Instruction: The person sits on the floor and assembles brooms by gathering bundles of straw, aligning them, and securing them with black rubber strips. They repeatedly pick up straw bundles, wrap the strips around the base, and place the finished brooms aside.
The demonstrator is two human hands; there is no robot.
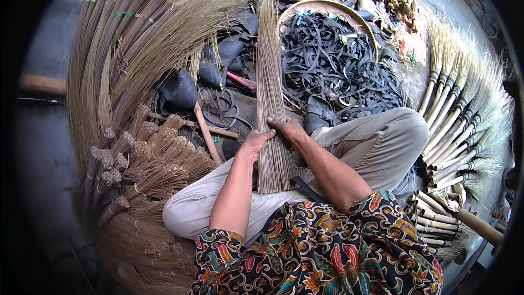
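Note:
A flat bundle of straw (267,65) stretches away from my lap, its cut stem ends toward me and its feathery tips at the far end. My left hand (255,143) grips its left side, thumb lying across the stems. From the right side my right hand (290,130) holds the same bundle, thumb on top; the other fingers of both hands are hidden beneath it. A dark strip (308,188) lies by the bundle's near end, next to my right forearm.
Tied straw bundles (125,33) are heaped at left. A round woven tray (363,24) of black rubber strips (327,54) sits ahead. Finished brooms (445,114) fan out at right. Wooden sticks (207,134) and black rubber pieces (180,93) lie left of the bundle.

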